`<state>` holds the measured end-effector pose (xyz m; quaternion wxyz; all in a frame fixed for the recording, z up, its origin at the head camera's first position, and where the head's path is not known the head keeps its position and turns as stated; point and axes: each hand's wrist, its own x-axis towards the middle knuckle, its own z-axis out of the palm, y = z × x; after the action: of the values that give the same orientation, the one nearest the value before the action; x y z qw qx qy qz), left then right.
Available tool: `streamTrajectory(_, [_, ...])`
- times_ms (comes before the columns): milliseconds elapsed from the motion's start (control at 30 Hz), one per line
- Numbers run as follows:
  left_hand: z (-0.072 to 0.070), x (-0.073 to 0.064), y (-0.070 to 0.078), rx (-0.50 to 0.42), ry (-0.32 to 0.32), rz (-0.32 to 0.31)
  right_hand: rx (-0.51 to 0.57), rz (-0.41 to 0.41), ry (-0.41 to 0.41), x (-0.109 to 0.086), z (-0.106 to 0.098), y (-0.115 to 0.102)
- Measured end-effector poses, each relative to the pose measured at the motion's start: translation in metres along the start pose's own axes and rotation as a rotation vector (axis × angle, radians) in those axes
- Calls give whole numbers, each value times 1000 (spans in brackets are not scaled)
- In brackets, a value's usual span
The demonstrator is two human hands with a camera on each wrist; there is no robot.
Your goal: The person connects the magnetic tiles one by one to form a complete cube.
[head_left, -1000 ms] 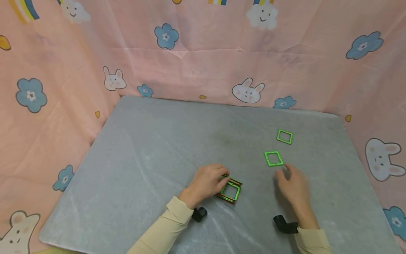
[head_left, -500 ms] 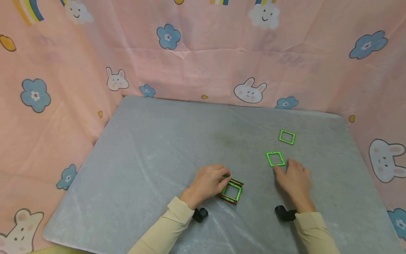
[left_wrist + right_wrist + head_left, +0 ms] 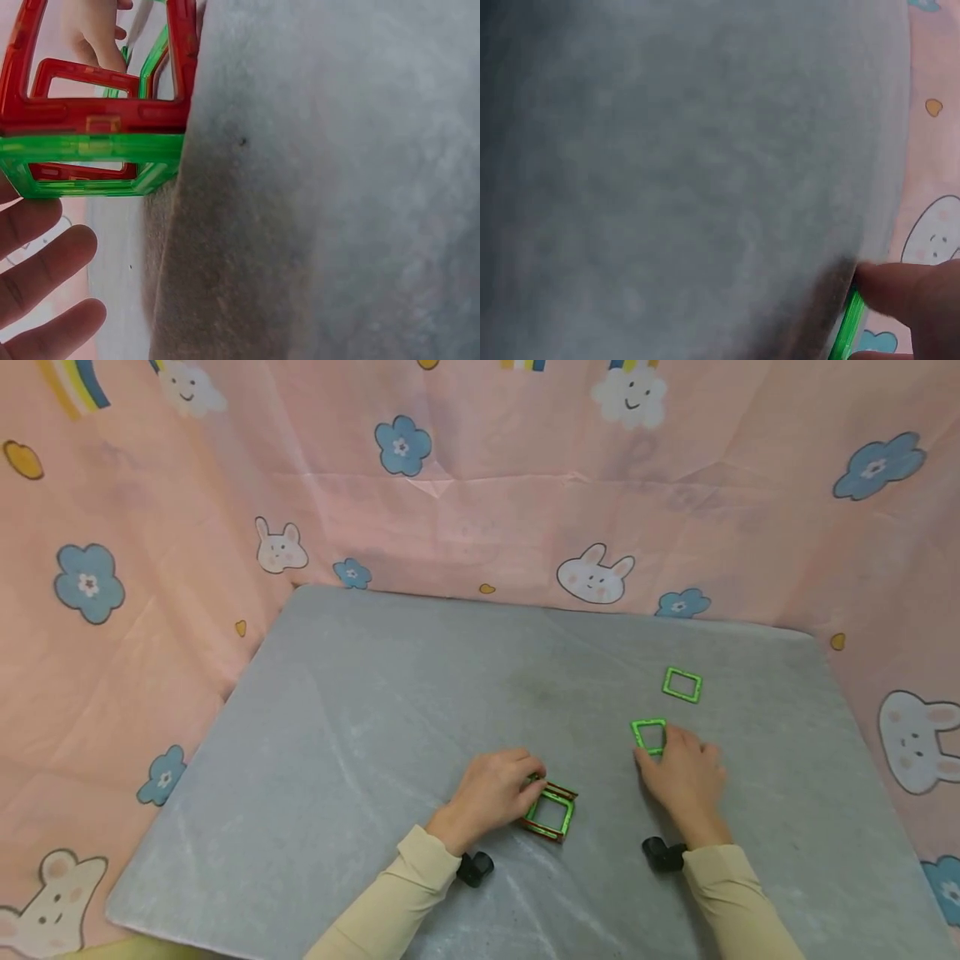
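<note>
Low on the grey table, my left hand (image 3: 491,793) grips the left side of a small box built from magnetic tiles (image 3: 567,818), with green and red frames. Up close in the left wrist view, red square frames (image 3: 97,116) stand on a green one, and my fingers (image 3: 49,270) lie below it. My right hand (image 3: 686,781) pinches a loose green square magnetic tile (image 3: 648,722) between thumb and index finger, covering its right side. The right wrist view catches just one green edge (image 3: 847,324) of that tile, under a fingertip (image 3: 881,285).
A second green square tile (image 3: 682,697) lies flat farther back on the right. The grey-covered table (image 3: 390,693) ends at a pink printed curtain (image 3: 480,510) behind and at both sides. Black wrist devices (image 3: 474,868) sit at both cuffs.
My right hand has moved forward and slightly left onto the nearer green tile, and its thumb and finger now take hold of it. The left hand stays at the tile box.
</note>
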<state>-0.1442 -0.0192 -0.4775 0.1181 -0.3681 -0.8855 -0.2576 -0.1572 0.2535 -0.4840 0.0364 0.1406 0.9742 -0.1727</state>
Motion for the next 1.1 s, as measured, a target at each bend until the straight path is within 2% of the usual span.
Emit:
streamTrajectory(267, [-1,0,1,5,-12,-13,-26,17,-12,0,-1,-1])
streamTrajectory(600, [-2,0,2,-3,-14,-33,10,-20,33,-6,0,2])
streamTrajectory(967, [-1,0,2,6,-2,-43,140,-81,53,-20,-5,-3])
streamTrajectory(1100, [-1,0,3,6,1,-50,195,-78,46,-27,-4,-5])
